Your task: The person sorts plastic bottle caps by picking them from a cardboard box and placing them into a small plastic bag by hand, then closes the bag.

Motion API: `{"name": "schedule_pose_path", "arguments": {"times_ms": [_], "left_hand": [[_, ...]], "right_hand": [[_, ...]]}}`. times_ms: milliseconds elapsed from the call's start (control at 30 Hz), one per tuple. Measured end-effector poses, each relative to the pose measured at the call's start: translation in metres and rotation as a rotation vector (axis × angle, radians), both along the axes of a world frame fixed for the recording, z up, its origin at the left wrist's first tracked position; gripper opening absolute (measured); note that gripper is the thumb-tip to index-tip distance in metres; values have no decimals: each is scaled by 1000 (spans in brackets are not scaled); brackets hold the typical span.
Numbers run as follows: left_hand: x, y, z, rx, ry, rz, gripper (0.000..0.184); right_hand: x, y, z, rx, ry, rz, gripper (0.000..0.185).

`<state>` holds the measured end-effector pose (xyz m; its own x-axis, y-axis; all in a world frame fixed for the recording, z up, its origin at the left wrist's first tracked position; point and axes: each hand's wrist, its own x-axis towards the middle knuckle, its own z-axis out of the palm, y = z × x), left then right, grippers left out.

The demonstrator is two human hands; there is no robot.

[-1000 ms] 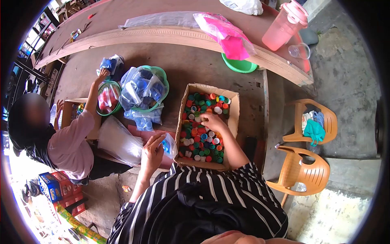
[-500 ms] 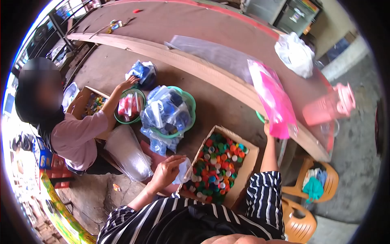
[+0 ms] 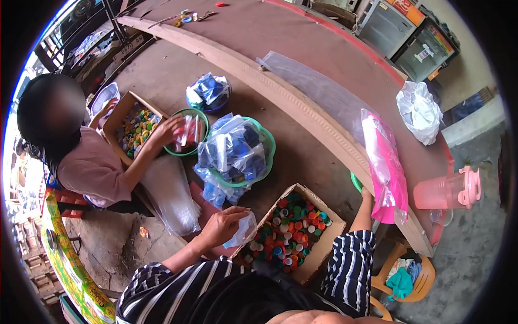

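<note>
My left hand [image 3: 221, 227] is closed on a small clear plastic bag [image 3: 243, 231], just left of a cardboard box [image 3: 330, 233]. Loose bottle caps [image 3: 288, 229] in red, green, orange and white fill that box. Beyond it, my right hand [image 3: 367, 195] reaches to the edge of the raised wooden beam, beside a green rim [image 3: 356, 182]. The beam and a pink plastic packet [image 3: 389, 183] hide its fingers, so what it holds cannot be seen. A green basin [image 3: 271, 156] heaped with bags of blue caps [image 3: 234, 148] stands beyond my left hand.
A co-worker [image 3: 94, 162] sits at the left, one hand over a green basket [image 3: 204, 121] of red packets. Nearby are another box of caps [image 3: 116, 116], a blue basin [image 3: 226, 101] and a stack of clear plastic sheets [image 3: 172, 197]. A pink jug [image 3: 445, 191] stands right.
My view has shifted, so the scene sits differently. The co-worker's hand has moved from the blue bundle to the basket of red packets. My left hand still holds the plastic bag.
</note>
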<state>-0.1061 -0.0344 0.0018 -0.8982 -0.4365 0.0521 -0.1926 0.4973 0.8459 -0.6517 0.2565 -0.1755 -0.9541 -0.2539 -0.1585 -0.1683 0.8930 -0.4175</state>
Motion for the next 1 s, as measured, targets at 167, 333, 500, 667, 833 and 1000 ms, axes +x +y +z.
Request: {"name": "schedule_pose_path", "arguments": {"times_ms": [167, 333, 500, 667, 833, 1000], "left_hand": [[16, 5, 1, -5, 46, -7, 44], [40, 8, 3, -40, 133, 25, 41], [60, 10, 5, -67, 176, 54, 43], [74, 20, 15, 60, 73, 86, 36], [82, 27, 21, 146, 155, 17, 31], [91, 24, 24, 170, 243, -73, 30]], "right_hand": [[-15, 61, 1, -228, 51, 38, 52], [85, 151, 86, -977, -336, -226, 60], [186, 260, 92, -263, -43, -169, 62], [323, 167, 142, -590, 16, 53, 49], [445, 19, 162, -722, -91, 405, 59], [541, -94, 157, -635, -172, 621, 81]]}}
